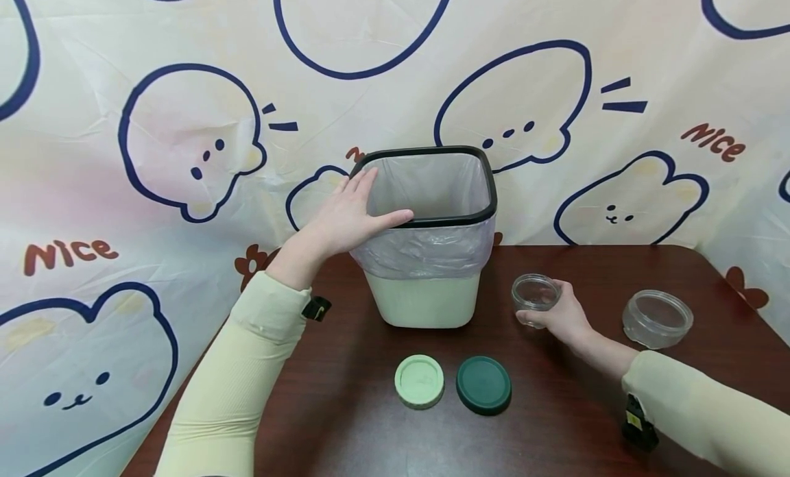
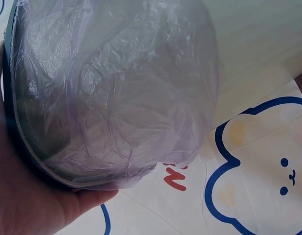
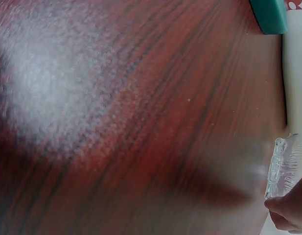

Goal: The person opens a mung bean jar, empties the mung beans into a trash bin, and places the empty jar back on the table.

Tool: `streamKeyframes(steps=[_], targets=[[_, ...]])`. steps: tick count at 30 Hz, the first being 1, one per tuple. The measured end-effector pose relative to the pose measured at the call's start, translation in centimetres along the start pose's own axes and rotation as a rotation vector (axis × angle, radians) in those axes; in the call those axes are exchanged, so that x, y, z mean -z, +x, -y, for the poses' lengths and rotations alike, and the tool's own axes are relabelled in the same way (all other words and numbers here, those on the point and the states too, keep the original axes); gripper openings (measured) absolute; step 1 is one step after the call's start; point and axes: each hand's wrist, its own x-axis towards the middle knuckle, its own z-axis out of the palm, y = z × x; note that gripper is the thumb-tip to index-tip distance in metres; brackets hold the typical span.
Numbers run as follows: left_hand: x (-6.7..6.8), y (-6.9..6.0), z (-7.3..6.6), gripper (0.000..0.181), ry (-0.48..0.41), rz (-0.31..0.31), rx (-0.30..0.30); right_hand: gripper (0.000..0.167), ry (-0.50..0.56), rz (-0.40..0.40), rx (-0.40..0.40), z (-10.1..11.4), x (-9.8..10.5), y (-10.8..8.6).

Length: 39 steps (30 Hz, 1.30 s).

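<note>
A pale green trash bin (image 1: pixel 426 302) with a black rim and a translucent liner bag (image 1: pixel 426 251) folded over its edge stands at the back of the table. My left hand (image 1: pixel 347 216) rests against its rim at the front left corner, fingers and thumb spread and fairly straight. In the left wrist view, the hand (image 2: pixel 33 200) lies along the rim, beside the liner. My right hand (image 1: pixel 561 316) holds a small clear jar (image 1: pixel 535 292), thumb in front and fingers at its far side. The jar (image 3: pixel 275 166) shows at the edge of the right wrist view.
A larger clear jar (image 1: pixel 657 319) stands at the right. Before the bin lie a light green lid (image 1: pixel 419 381) and a dark green lid (image 1: pixel 484 385) side by side on the brown table (image 1: pixel 370 443). A printed cloth (image 1: pixel 345 107) hangs behind.
</note>
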Motion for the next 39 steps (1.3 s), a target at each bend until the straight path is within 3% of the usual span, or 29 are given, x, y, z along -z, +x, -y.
streamKeyframes(steps=[21, 34, 39], targets=[[-0.1, 0.1, 0.1, 0.109, 0.005, -0.001, -0.001, 0.104, -0.044, -0.015, -0.039, -0.6, -0.5, 0.0], [-0.1, 0.1, -0.1, 0.109, 0.016, 0.010, 0.007, 0.112, -0.134, 0.001, 0.024, 0.3, 1.2, -0.5], [0.0, 0.1, -0.1, 0.108, 0.016, 0.012, 0.002, 0.109, -0.232, -0.012, 0.070, 1.4, 2.3, -1.4]])
